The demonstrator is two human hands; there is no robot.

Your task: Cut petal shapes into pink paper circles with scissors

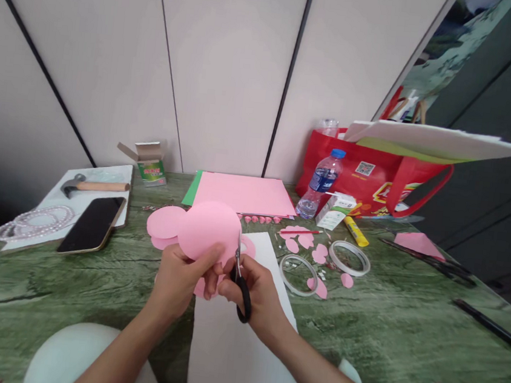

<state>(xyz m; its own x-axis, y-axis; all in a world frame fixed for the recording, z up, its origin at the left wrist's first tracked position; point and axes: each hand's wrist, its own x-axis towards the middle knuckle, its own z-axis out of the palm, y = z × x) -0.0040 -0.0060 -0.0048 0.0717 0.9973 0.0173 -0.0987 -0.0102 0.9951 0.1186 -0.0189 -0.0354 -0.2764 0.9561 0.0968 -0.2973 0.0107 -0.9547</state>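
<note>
From my end, through the head view, I have the left hand (183, 274) pinching a round pink paper disc (209, 229) along its lower edge, thumb on the near face, holding it raised over the desk (2, 296). My right-hand grip is closed around the black-handled scissors (238, 261), the right hand (258, 289) keeping the blades pointed up at the disc's right edge; whether they are parted or pressed together I can't tell. I judge the work to be partway along. Done, as far as I can see: more pink discs (164, 221) lie overlapping just left of the raised one, small petal-like pink pieces (321, 254) are scattered to the right around two tape rolls (351, 271), and a row of little pink rosette-like shapes (261, 219) sits in front of the pink paper stack (245, 192). Left, in my judgement: the disc in hand, whose outline looks whole with no slit that I can make out, and the large sheets in that stack, which appear uncut. Below the hands, more pink paper (202, 287) shows partly covered, its shape unclear to me, beside a white sheet (236, 351).
</note>
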